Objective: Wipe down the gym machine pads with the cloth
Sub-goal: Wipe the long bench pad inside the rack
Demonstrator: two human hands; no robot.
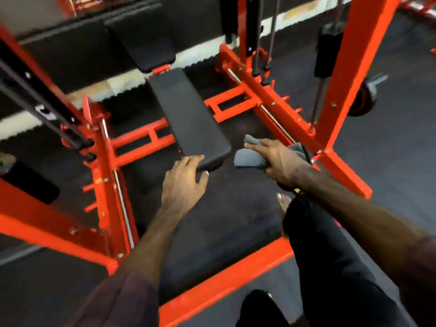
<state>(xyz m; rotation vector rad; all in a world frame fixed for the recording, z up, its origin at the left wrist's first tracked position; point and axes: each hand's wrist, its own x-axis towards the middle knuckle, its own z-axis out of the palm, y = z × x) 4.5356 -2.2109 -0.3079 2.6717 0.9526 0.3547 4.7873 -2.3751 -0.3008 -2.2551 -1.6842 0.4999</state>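
Note:
A long black bench pad lies inside the orange machine frame, with a shorter black back pad beyond its far end. My left hand reaches the pad's near end, fingertips touching its front edge, fingers loosely bent. My right hand grips a grey cloth just right of the pad's near corner, off the pad and above the floor. The cloth bunches under my palm and sticks out on both sides.
Orange frame beams cross the floor in front of me, and an upright post stands at right. Chrome guide rods and peg rows flank the bench. My dark-trousered leg steps over the beam onto the black rubber floor.

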